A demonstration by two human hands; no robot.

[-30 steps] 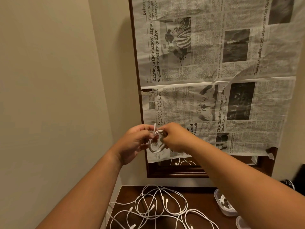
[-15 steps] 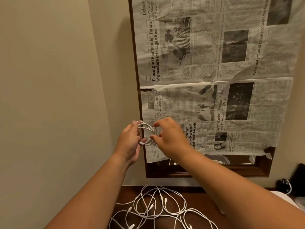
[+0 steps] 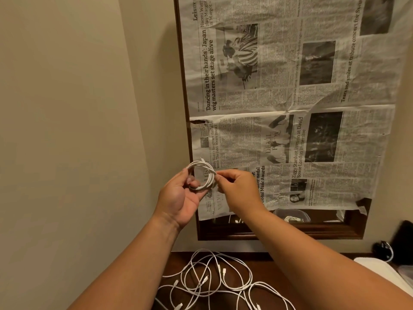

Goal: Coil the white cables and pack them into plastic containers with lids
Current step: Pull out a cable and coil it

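Observation:
A white cable wound into a small coil (image 3: 203, 174) is held up in front of the newspaper-covered mirror. My left hand (image 3: 181, 195) grips the coil's left side with thumb and fingers curled through the loop. My right hand (image 3: 238, 190) pinches the coil's right side between thumb and fingertips. Several loose white cables (image 3: 214, 280) lie tangled on the dark wooden table (image 3: 178, 265) below my arms. A clear plastic container (image 3: 291, 216) with a coiled cable inside shows as a reflection under the newspaper's lower edge.
Newspaper sheets (image 3: 290, 104) cover a dark-framed mirror (image 3: 279, 233) on the wall ahead. A beige wall (image 3: 67, 130) closes the left side. At the right edge are a dark object (image 3: 404, 240), a black-and-white cable (image 3: 385, 251) and a white flat thing (image 3: 377, 271).
The coil has turned from edge-on to a flatter, open ring. My left hand has opened outward to the left and my right hand has shifted to the coil's right side. The view tilted slightly.

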